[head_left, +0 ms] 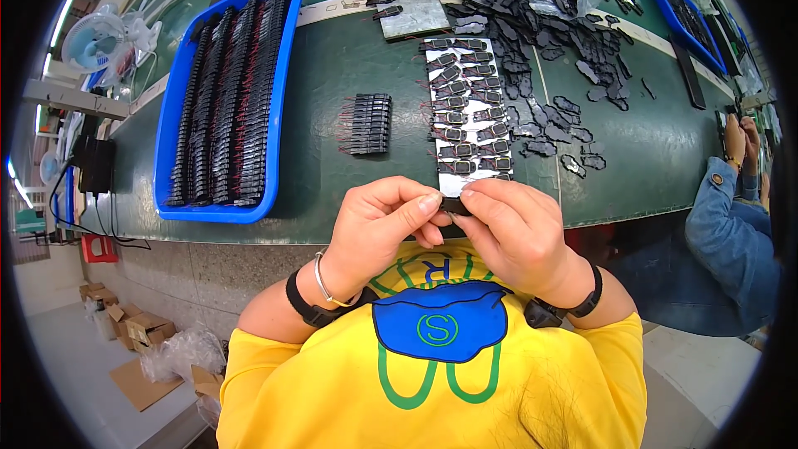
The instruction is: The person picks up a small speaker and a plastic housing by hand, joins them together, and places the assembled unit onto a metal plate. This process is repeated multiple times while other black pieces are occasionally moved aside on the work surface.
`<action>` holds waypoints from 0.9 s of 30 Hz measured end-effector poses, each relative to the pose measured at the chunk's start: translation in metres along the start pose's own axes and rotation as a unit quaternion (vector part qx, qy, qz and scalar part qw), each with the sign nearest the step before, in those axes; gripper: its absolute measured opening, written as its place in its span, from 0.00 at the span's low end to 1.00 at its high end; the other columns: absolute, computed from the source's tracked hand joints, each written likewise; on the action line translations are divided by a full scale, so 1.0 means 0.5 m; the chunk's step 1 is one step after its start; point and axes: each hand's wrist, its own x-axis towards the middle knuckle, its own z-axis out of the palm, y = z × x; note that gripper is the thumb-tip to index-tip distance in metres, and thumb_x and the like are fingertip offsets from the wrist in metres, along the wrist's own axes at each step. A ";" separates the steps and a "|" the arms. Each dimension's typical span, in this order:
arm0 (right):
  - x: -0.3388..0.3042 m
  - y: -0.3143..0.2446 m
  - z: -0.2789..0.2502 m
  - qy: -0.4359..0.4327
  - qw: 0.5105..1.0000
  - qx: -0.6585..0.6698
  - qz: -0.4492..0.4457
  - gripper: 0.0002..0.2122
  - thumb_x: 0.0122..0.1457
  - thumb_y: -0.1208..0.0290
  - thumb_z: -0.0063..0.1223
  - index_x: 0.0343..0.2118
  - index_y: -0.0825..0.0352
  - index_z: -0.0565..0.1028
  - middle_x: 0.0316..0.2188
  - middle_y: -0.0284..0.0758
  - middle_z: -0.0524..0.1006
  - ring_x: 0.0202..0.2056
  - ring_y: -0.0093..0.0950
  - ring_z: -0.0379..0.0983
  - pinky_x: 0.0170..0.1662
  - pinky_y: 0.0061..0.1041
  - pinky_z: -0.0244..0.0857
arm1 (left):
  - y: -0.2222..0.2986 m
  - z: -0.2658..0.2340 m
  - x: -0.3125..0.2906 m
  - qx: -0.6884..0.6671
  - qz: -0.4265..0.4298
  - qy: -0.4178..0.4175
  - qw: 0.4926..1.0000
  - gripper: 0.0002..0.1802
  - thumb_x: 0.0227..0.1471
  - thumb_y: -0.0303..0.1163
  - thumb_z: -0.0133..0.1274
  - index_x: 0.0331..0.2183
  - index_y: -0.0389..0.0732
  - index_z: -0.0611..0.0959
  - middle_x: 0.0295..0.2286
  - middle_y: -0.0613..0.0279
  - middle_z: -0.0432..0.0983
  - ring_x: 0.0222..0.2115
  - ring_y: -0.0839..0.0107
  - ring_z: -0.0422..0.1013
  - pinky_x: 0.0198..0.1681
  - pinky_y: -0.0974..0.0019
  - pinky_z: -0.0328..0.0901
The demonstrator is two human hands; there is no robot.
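My left hand and my right hand meet at the table's front edge. Between their fingertips they pinch a small black part, mostly covered by the fingers. Just beyond it lies a white strip bearing two columns of small black modules with red wires. Left of this strip, a neat stack of similar black modules rests on the green tabletop, red wires pointing left.
A blue tray holds long rows of black modules at left. Loose flat black pieces spread across the right side, below clear plastic. A grey plate with modules lies farther back. Another person's blue sleeve is at right.
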 end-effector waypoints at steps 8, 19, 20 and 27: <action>0.001 -0.001 -0.002 -0.006 0.999 -0.018 -0.030 0.15 0.38 0.83 0.63 0.33 0.72 0.76 0.30 0.41 0.77 0.26 0.37 0.76 0.29 0.30 0.71 | 0.009 0.010 -0.014 0.084 0.051 0.001 0.995 0.07 0.51 0.17 0.55 0.35 0.32 0.80 0.28 0.56 0.79 0.25 0.74 0.76 0.30 0.74 0.71; 0.000 0.004 -0.029 -0.094 0.928 0.298 0.202 0.13 0.45 0.79 0.65 0.34 0.72 0.76 0.30 0.41 0.77 0.26 0.31 0.75 0.29 0.25 0.69 | 0.010 -0.011 -0.020 0.192 0.212 -0.046 0.957 0.08 0.49 0.16 0.56 0.35 0.30 0.79 0.29 0.56 0.78 0.27 0.74 0.76 0.30 0.76 0.70; 0.000 0.006 -0.029 -0.092 0.928 0.298 0.203 0.13 0.45 0.79 0.65 0.34 0.72 0.76 0.30 0.41 0.77 0.26 0.31 0.75 0.29 0.25 0.69 | 0.013 -0.012 -0.019 0.219 0.228 -0.054 0.947 0.08 0.49 0.16 0.56 0.35 0.30 0.79 0.29 0.56 0.78 0.27 0.74 0.76 0.30 0.76 0.69; -0.007 0.022 -0.011 -0.049 0.970 0.233 0.042 0.09 0.46 0.78 0.63 0.31 0.71 0.77 0.22 0.39 0.77 0.22 0.33 0.74 0.25 0.27 0.67 | 0.015 -0.010 -0.010 0.341 0.314 -0.067 0.883 0.10 0.45 0.20 0.60 0.34 0.35 0.81 0.28 0.57 0.78 0.25 0.71 0.75 0.28 0.72 0.68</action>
